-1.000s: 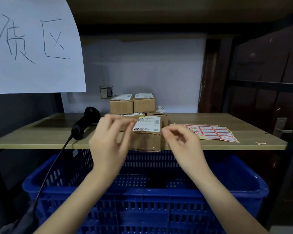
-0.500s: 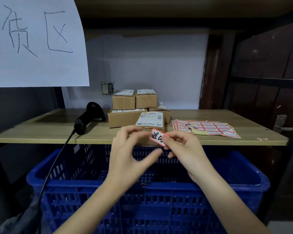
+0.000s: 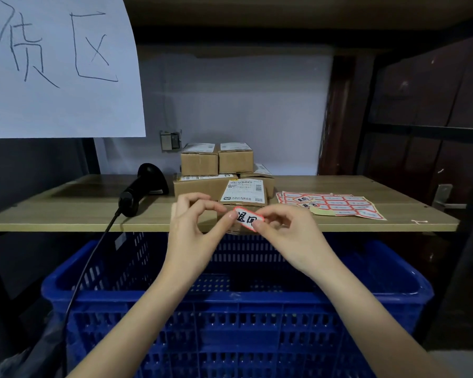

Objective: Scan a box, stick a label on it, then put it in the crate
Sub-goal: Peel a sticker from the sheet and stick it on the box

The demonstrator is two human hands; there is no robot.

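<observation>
Both hands pinch label: left hand, right hand, before box.

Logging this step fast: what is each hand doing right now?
Left hand: pinching the left end of the label.
Right hand: pinching the label's right end.

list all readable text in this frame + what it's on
"退回": handwritten on the red-bordered label pinched between the left hand and the right hand.
"货区", with a cut-off stroke before it: hand-drawn on the white paper sign.
"退回": on two stickers of the sticker sheet; the rest too small.
Shipping label on the front box: print too small to read.
Labels on the stacked boxes: unreadable.
</observation>
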